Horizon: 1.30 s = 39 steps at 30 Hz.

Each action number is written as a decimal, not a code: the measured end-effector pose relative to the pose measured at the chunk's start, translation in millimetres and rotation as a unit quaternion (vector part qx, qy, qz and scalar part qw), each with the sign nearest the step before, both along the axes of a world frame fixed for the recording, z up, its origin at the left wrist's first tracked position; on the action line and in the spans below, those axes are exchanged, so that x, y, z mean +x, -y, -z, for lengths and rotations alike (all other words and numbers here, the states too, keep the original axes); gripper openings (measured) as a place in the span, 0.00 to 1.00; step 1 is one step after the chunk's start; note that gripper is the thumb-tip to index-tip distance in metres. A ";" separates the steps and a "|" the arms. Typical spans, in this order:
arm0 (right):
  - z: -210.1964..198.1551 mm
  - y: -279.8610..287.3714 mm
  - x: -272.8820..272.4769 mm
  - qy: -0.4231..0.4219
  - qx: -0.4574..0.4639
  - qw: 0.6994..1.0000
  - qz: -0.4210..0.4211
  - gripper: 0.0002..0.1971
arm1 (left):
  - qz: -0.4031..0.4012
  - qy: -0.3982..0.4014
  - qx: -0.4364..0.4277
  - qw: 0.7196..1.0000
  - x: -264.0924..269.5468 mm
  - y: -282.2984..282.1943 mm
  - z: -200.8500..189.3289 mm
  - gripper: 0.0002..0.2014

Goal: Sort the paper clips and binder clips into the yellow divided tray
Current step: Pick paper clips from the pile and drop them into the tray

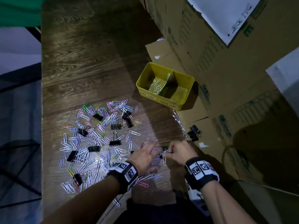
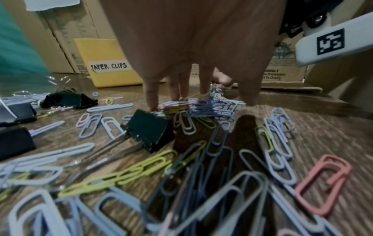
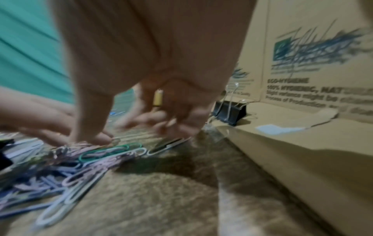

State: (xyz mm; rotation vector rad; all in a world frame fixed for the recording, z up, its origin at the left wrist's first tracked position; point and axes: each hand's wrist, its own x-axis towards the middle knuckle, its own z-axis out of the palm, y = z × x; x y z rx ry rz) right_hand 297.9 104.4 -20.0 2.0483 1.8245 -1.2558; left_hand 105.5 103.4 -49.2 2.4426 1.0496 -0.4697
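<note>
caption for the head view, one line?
Both hands gather paper clips beside the yellow tray.

Coloured paper clips (image 1: 90, 143) lay scattered on the table, black binder clips (image 1: 115, 142) mixed in. Yellow divided tray (image 1: 186, 92) sat beyond them: some paper clips in left compartment, right one looked bare.

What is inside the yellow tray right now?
The yellow divided tray holds a small heap of paper clips in its left compartment. The right compartment looks empty, though its dark shadowed corner cannot be checked.
</note>
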 end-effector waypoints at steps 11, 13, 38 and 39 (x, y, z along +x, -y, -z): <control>13.3 26.5 -37.3 0.077 0.100 0.988 -0.090 0.29 | -0.145 0.128 -0.048 0.980 2.5 -13.1 0.5 0.21; 12.0 24.5 -41.7 0.021 0.091 0.994 -0.060 0.24 | -0.147 0.162 -0.049 0.974 -1.2 -15.3 -2.7 0.19; 0.1 -12.9 -8.3 -0.170 0.151 0.971 0.077 0.14 | -0.437 0.317 -0.356 0.763 -49.6 -86.3 -58.9 0.09; -3.3 -14.8 -6.9 -0.191 0.161 0.963 0.098 0.14 | -0.435 0.334 -0.372 0.749 -51.6 -94.8 -65.7 0.10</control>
